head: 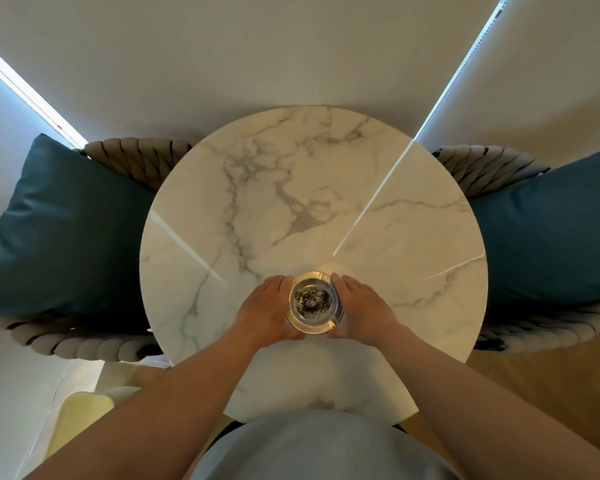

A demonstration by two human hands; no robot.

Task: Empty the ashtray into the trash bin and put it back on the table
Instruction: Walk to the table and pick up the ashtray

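**Two hands cup one glass ashtray on a marble table**

One ashtray (313, 301) sits on the near half of one round table (413, 237), between the two hands. It is clear, thick glass, round, with notches cut in its rim, and a single dark, grainy heap of ash (314, 299) lies in its bowl.

The left hand (267, 311) presses its fingers flat against the ashtray's left wall; the right hand (366, 308) does the same on the right wall. Both hands grasp the ashtray from the sides, fingers extended along the glass and thumbs curled toward its near edge. Whether the ashtray rests on the tabletop or is just lifted off it cannot be told.

The tabletop is one smooth, glossy slab of white marble pattern with grey veins, and it mirrors two bright streaks of light.

Two chairs flank the table, one on each side, each with a thick braided rope frame in beige-grey. Each holds one cushion: a left cushion (59, 230) and a right cushion (548, 233), both teal, plump and faintly shiny.

Two bare forearms reach in from below.
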